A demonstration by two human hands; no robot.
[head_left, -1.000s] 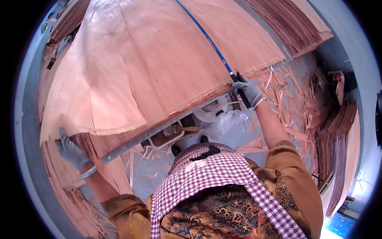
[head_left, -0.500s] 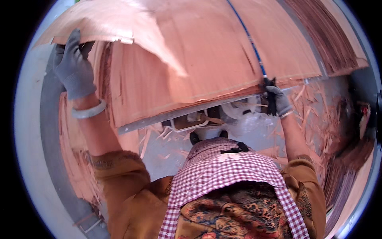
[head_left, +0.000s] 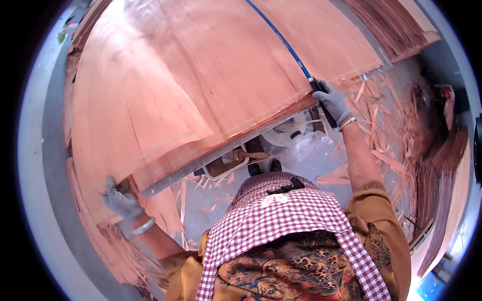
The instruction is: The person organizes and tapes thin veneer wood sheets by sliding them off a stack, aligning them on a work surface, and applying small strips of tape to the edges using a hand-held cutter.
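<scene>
My left hand, in a grey glove, is at the near left edge of a thin reddish wood veneer sheet. Its fingers look closed on that edge, though motion blurs them slightly. The sheet lies mostly flat over a stack of similar veneer, with a raised fold toward its right side. My right hand, also gloved, is wrapped round the black handle of a long thin blue rod. The rod reaches away across the veneer to the far edge of the view.
Under the stack's near edge are a white-rimmed bin, a brush and clear plastic. Veneer scraps litter the floor. Darker veneer stacks stand at the far right and near right.
My left hand has come down and toward me with the veneer edge, and the lifted sheet now lies over the stack's left part. The view has shifted; my right hand still grips the rod.
</scene>
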